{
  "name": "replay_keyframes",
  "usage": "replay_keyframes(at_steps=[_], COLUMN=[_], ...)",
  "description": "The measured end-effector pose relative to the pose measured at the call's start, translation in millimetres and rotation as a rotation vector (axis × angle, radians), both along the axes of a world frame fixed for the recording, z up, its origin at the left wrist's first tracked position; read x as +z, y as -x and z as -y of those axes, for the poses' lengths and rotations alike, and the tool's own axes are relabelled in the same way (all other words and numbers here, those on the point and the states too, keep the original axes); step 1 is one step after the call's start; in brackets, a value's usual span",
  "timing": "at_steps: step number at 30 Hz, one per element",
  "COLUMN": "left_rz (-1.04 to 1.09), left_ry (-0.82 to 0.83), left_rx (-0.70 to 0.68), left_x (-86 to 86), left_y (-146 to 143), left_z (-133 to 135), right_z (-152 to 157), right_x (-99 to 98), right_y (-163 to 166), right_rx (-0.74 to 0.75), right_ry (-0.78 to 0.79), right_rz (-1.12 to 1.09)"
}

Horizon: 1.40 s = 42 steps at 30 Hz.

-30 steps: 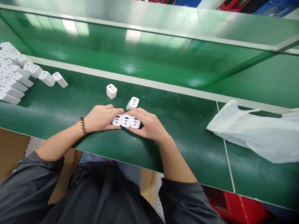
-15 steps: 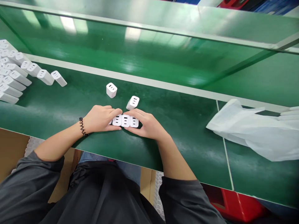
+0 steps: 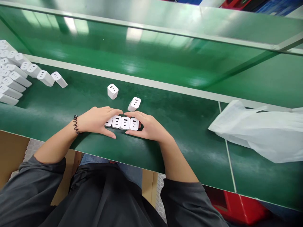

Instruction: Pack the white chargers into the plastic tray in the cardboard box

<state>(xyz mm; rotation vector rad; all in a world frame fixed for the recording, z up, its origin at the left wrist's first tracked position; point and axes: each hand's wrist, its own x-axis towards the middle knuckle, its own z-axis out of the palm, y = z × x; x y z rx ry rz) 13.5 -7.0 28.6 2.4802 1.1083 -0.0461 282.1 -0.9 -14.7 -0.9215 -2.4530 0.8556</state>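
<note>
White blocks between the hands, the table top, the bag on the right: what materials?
White blocks: likely hard moulded plastic, smooth satin, crisp edges, dark slots. Table top: green mat, maybe rubber or vinyl, glossy, mirrors the lights. Bag: thin white, soft folds; plastic film or non-woven, unclear.

Honestly nothing readable here, no brand, label or number anywhere. The white chargers (image 3: 121,122) only show three dark port slots on their faces, no print I can make out. Same for the white plastic bag (image 3: 258,132) and the green table (image 3: 189,126), totally blank.
</note>
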Motion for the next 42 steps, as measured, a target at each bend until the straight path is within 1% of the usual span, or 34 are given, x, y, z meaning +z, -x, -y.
replay_keyframes(at_steps=[4, 7, 10, 12, 14, 19, 21, 23, 26, 27, 31, 34, 35, 37, 39, 41, 42], left_rz=[0.042, 0.043, 0.039, 0.05, 0.078, 0.161, 0.151, 0.105, -0.001, -0.007, 0.169, 0.324, 0.394, 0.57, 0.765, 0.932, 1.055], left_ry=[0.136, 0.173, 0.176, 0.152, 0.086, -0.251, -0.34, -0.389, -0.419, -0.401, -0.25, -0.198, -0.177, -0.122, -0.052, 0.01, 0.067], left_rx=[-0.01, -0.01, -0.028, -0.033, -0.012, 0.073, 0.097, 0.122, 0.141, 0.141, 0.2, 0.289, 0.345, 0.499, 0.671, 0.822, 0.895], left_x=[7.0, 9.7, 10.6, 9.2, 4.9, -16.0, -23.2, -28.2, -33.8, -35.5, -39.0, -36.2, -34.8, -32.4, -31.1, -29.7, -28.5], left_y=[23, 32, 32, 26, 14, -26, -37, -43, -47, -48, -51, -45, -39, -22, 0, 21, 30], left_z=[-8, -10, -9, -6, -2, 13, 19, 24, 26, 25, 21, 22, 25, 36, 57, 87, 104], right_z=[0, 0, 0, 0, 0, -2, -2, -1, -1, -2, -6, -4, -2, 4, 10, 17, 21], right_x=[-0.6, -1.6, -2.3, -3.0, -4.6, -11.2, -12.7, -14.0, -18.4, -20.4, -25.0, -21.3, -19.0, -14.1, -10.5, -9.6, -10.2], right_y=[-1, 0, 1, 0, 1, 5, 7, 9, 9, 8, 6, 9, 11, 16, 23, 29, 31], right_rx=[0.005, 0.018, 0.021, 0.016, 0.01, -0.03, -0.029, -0.011, 0.005, 0.012, 0.041, 0.05, 0.054, 0.056, 0.057, 0.059, 0.065], right_ry=[0.004, 0.002, 0.007, 0.012, 0.015, 0.056, 0.076, 0.09, 0.098, 0.097, 0.097, 0.114, 0.133, 0.169, 0.155, 0.079, 0.035], right_rz=[0.018, 0.017, 0.006, 0.0, -0.005, -0.03, -0.053, -0.073, -0.078, -0.075, -0.06, -0.106, -0.144, -0.245, -0.333, -0.358, -0.349])
